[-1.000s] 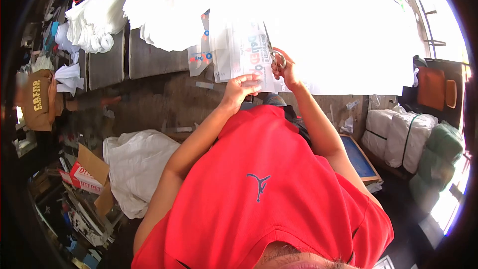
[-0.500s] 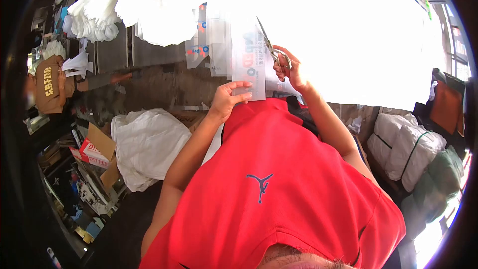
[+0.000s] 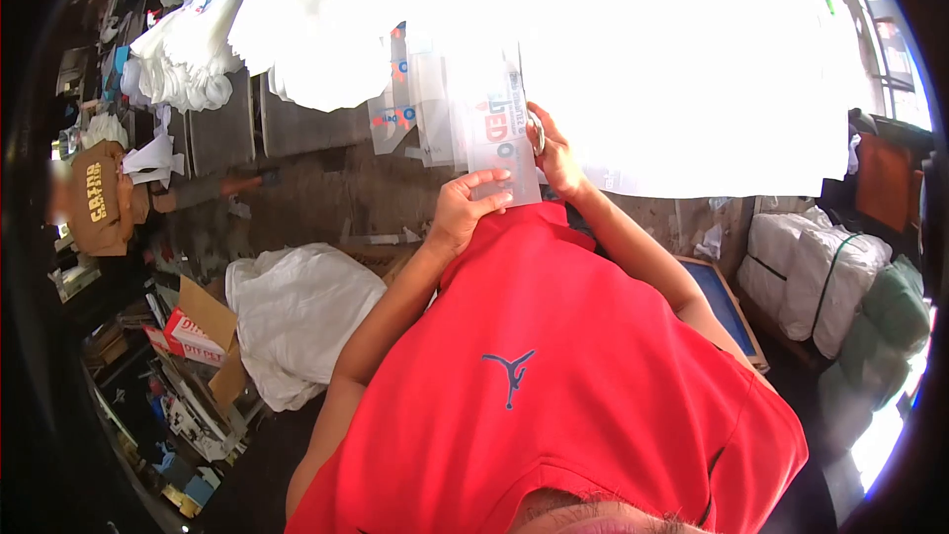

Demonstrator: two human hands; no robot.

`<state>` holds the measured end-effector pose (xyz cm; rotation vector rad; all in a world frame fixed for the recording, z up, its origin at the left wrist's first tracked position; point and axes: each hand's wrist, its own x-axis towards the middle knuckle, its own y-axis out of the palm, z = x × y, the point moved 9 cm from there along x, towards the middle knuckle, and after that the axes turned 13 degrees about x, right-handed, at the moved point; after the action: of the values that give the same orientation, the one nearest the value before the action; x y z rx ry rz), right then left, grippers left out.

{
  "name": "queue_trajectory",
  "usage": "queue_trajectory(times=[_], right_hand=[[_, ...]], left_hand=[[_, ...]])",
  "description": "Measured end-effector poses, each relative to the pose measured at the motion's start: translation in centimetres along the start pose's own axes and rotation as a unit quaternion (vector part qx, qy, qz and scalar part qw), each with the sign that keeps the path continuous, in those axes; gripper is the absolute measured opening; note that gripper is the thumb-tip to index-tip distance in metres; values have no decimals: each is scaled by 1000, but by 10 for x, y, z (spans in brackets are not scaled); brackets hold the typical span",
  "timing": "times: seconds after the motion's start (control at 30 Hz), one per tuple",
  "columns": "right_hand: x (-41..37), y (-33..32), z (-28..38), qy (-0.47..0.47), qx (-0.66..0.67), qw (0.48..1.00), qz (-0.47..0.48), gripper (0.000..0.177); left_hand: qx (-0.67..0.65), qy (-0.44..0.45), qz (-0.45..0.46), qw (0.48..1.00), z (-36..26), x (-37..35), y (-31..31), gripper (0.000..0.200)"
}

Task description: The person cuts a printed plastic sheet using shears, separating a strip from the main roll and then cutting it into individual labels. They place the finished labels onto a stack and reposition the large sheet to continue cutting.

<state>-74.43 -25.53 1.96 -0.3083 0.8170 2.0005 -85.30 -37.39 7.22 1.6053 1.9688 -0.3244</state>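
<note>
My left hand point(image 3: 471, 210) pinches the lower end of a translucent printed film strip point(image 3: 504, 163) between thumb and fingers. Red and dark lettering runs along the strip. At its right edge, my right hand point(image 3: 558, 156) is closed around the handles of metal scissors point(image 3: 537, 133). The blades point away from me along that edge, mostly washed out by glare. Left of the strip, more film pieces point(image 3: 432, 104) hang over the table edge, one film sheet point(image 3: 394, 117) bearing blue and red print.
Glare covers the white worktop point(image 3: 692, 89). White bags point(image 3: 188, 54) are stacked at its left end. Below stand a large white sack point(image 3: 297, 321), an open carton point(image 3: 203, 336) and strapped white bundles point(image 3: 816, 277). A person in a brown shirt point(image 3: 99, 198) is at far left.
My right hand has moved down and left to the strip's edge, turning the scissors from a slant to nearly in line with it. My left hand and the strip have shifted slightly right.
</note>
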Motion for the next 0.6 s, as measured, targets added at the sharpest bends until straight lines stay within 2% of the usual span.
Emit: queue_trajectory(times=[0.23, 0.33, 0.47, 0.53, 0.6], right_hand=[[4, 7, 3, -23, 48, 999, -5, 62], [31, 4, 3, -55, 47, 997, -9, 66], [65, 4, 14, -52, 40, 998, 3, 69], [78, 5, 22, -64, 21, 998, -5, 55], [89, 4, 25, -71, 11, 997, -7, 52]], left_hand=[[30, 21, 4, 999, -6, -3, -6, 36], [58, 33, 12, 998, -9, -5, -8, 36], [57, 34, 1, 998, -9, -12, -11, 36], [45, 43, 10, 998, -10, -14, -11, 36], [49, 49, 4, 998, -12, -17, -12, 35]])
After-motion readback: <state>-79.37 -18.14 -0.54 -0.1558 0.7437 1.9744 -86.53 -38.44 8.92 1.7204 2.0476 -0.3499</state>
